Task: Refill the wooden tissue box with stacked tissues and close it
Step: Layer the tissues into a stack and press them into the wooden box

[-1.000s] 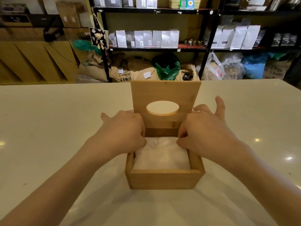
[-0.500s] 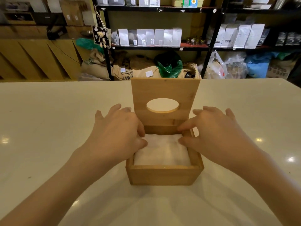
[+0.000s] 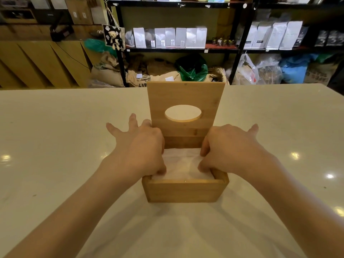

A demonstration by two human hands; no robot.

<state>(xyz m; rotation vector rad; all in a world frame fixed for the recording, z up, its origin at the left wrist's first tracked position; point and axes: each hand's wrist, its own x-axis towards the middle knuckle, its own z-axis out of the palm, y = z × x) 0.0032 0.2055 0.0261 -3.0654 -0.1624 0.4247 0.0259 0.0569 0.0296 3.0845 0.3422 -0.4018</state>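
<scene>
tan wooden box [image 3: 183, 191], white tissues [image 3: 183, 165], cream table [image 3: 55, 146].

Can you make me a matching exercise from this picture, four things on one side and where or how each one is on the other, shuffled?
Things:
1. lid
2. tissues
3. left hand
4. green bag

States or places:
A. pressing down at the left side of the box
B. on the floor under the shelves, behind the table
C. standing upright at the back of the box, with an oval hole
D. lying inside the open wooden box

Pairs: 1-C, 2-D, 3-A, 4-B
</scene>
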